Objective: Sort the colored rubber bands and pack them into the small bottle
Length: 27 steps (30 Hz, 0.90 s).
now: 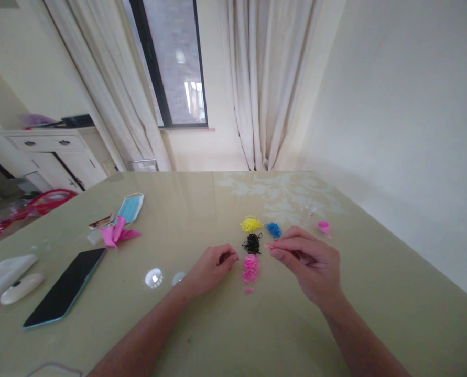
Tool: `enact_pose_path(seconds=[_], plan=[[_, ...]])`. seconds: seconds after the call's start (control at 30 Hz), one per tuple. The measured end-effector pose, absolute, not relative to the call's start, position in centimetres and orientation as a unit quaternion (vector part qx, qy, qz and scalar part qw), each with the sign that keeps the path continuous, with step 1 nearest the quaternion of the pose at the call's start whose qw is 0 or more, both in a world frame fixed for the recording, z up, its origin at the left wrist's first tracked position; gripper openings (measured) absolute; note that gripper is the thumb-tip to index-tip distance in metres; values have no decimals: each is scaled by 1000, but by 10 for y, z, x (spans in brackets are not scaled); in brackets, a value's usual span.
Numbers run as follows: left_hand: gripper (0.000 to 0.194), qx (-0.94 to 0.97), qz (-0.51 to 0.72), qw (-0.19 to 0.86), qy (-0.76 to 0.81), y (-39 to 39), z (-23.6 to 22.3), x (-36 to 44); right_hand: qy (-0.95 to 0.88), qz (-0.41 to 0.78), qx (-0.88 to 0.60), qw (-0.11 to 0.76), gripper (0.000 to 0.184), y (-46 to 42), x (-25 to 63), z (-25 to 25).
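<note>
The glossy table [233,330] bears a pink heap [251,268] — curly, stringy.

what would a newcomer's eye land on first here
Probably the colours near the left hand and right hand: a yellow pile farthest off, black pile and pink pile nearer, blue pile right of the yellow. Next, the folded pink shape beside a blue face mask on the table's left.
</note>
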State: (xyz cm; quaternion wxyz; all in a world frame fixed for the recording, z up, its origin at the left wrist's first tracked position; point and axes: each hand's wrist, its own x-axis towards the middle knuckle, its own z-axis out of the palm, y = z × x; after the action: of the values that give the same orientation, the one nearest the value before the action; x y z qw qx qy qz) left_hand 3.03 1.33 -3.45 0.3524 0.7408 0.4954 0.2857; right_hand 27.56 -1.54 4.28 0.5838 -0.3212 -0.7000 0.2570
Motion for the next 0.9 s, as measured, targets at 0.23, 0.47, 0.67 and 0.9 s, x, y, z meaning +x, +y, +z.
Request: enact_pose_path(seconds=[0.23,0.47,0.67,0.9], plan=[[32,733,255,406,483,3,-34,39,-732,271,-320,536,13,0,277,37],[39,759,247,345,495,2,-38,44,-846,182,-389,316,11,24,274,7],[38,765,254,341,483,6,-39,41,-863,183,-401,248,5,35,272,-10],[63,756,274,338,490,7,-40,37,-868,201,-386,239,9,44,273,-18]])
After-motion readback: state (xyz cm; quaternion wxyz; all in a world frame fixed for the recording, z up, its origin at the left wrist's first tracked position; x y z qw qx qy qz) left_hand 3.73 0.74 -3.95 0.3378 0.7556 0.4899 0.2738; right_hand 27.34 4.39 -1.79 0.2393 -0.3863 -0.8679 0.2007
